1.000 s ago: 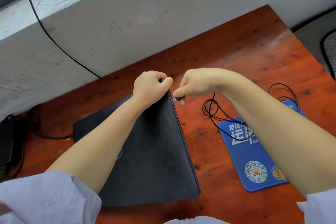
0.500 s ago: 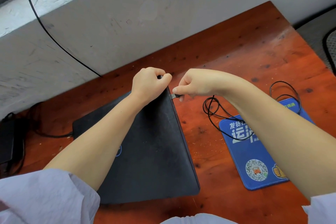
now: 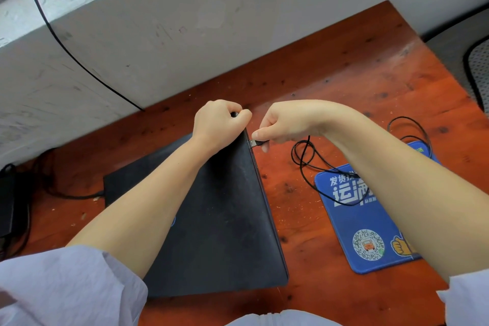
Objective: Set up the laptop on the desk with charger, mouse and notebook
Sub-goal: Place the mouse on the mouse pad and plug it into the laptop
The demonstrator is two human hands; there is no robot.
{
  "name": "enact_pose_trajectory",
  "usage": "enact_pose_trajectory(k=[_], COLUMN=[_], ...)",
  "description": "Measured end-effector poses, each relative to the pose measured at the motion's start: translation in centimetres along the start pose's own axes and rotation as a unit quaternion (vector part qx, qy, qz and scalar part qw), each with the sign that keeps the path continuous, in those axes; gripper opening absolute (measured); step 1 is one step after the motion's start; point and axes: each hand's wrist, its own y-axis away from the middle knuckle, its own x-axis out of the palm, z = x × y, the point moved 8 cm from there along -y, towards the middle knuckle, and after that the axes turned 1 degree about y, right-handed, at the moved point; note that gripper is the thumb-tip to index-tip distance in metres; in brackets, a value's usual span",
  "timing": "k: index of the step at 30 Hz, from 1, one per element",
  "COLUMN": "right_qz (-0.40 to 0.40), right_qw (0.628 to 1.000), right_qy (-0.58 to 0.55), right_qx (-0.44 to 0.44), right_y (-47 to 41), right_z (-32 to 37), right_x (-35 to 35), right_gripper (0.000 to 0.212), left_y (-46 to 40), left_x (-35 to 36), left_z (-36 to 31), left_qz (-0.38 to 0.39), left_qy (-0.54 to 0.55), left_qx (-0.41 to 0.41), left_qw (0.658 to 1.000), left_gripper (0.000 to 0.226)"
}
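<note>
A closed black laptop (image 3: 225, 219) lies on the red-brown wooden desk (image 3: 344, 82). My left hand (image 3: 218, 123) grips its far right corner. My right hand (image 3: 285, 123) pinches a USB plug (image 3: 256, 143), whose metal tip touches the laptop's right edge near that corner. The plug's thin black cable (image 3: 304, 159) loops over the desk and across a blue mouse pad (image 3: 354, 222) to the right of the laptop. My right forearm hides the pad's right part; no mouse or notebook shows. A black charger brick (image 3: 10, 206) sits at the far left, its cord reaching the laptop's left side.
A grey-white wall ledge (image 3: 158, 34) runs along the desk's far side, with a black cable (image 3: 66, 47) hanging down it. The desk's right corner ends at a grey floor with a dark chair base (image 3: 476, 66).
The hands and the plug hold almost the same place at the laptop's far right corner; the plug's tip has closed in on the laptop's edge.
</note>
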Motion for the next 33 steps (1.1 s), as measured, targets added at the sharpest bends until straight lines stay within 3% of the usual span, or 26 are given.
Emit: enact_pose_trajectory(k=[4,11,14,22,29,33], right_qz=[-0.042,-0.021,-0.065,-0.169,-0.243,-0.24], right_qw=[0.998,0.992,0.985,0.978,0.956,0.946], right_qy=[-0.046,-0.119,-0.147,-0.072,0.123,0.182], right_qx=[-0.013,-0.026,-0.063,-0.098,-0.11,-0.123], right_y=[-0.2,0.1,0.5,0.8,1.3,1.1], right_z=[-0.5,-1.7,-1.6,-0.5,1.6,2.4], right_x=[0.4,0.1,-0.5,-0.6,-0.8,0.1], right_gripper=[0.038,0.037,0.013,0.02,0.028,0.026], left_y=[-0.3,-0.2,-0.4,-0.4,-0.3,-0.5], left_x=[-0.3,-0.7,-1.0,-1.2,-0.9,-0.5], left_z=[0.3,0.6,0.7,0.8,0.8,1.2], left_qz=[-0.005,-0.008,-0.016,-0.023,-0.022,-0.021], left_qy=[0.008,0.009,0.01,0.026,0.028,0.02], left_qx=[-0.012,-0.007,-0.011,-0.016,-0.01,-0.027], left_qw=[1.0,1.0,1.0,0.999,0.999,0.999], left_gripper=[0.035,0.033,0.032,0.031,0.035,0.035])
